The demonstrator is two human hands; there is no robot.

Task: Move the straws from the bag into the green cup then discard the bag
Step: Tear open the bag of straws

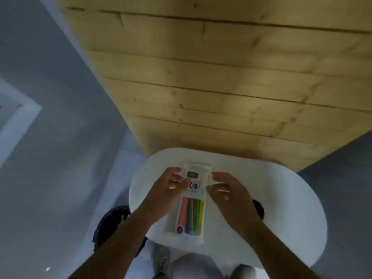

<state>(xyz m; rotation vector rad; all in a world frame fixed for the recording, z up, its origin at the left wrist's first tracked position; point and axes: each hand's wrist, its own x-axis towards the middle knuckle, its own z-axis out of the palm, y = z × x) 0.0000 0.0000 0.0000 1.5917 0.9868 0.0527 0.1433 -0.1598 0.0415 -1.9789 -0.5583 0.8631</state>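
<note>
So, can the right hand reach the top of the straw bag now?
Probably yes. The right hand hovers just beside the bag on the white table, and nothing lies between them. The left hand is at the other edge.

So everything's off the table (281,208): the straw bag (198,179) lies flat on its middle, running lengthwise from the near edge toward the far one, and the straws (191,216) inside sit at the near-edge end. Left hand (167,190) and right hand (231,196) hang over the table's middle, either side of the bag's far end; too blurry to call contact. A bin (110,224) stands on the floor under the table's left near edge. Wooden planking (221,77) runs behind the far edge.
</note>
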